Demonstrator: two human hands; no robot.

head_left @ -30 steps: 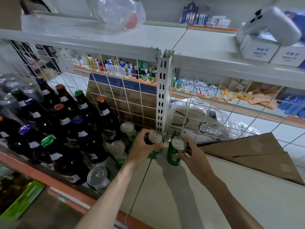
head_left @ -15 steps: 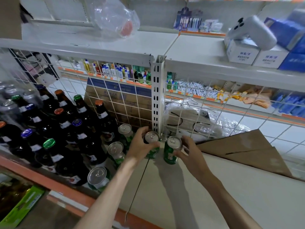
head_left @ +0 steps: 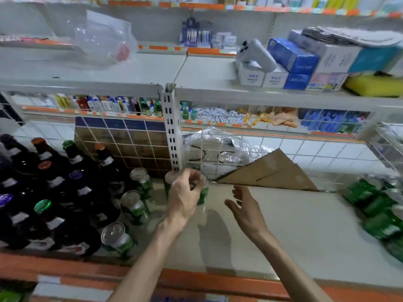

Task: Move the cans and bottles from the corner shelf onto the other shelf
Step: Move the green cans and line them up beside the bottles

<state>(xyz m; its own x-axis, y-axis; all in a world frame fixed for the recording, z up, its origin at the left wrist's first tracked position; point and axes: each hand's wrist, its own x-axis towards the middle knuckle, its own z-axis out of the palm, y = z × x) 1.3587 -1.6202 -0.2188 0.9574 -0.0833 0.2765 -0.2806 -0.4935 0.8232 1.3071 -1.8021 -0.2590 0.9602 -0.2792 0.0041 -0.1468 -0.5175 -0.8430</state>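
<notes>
Dark beer bottles (head_left: 72, 188) with coloured caps crowd the corner shelf on the left, with several green cans (head_left: 133, 203) in front of them. Two more green cans stand at the seam between the shelves, below the slotted post. My left hand (head_left: 185, 197) curls over them: one can (head_left: 168, 182) peeks out on its left, the other (head_left: 204, 194) on its right. Its fingers wrap a can top, though which can is hard to tell. My right hand (head_left: 246, 207) hovers apart to the right, fingers spread, holding nothing, over the white right shelf (head_left: 294, 232).
A sheet of brown cardboard (head_left: 272, 173) leans at the back of the right shelf against the wire grid. A shrink-wrapped pack of green containers (head_left: 377, 208) sits at the far right. The slotted upright post (head_left: 172, 131) divides the shelves. An orange rail (head_left: 218, 280) edges the front.
My right hand has let go of its green can and pulled back to the right, open. The left hand stays on the cans. The view has tilted up and right.
</notes>
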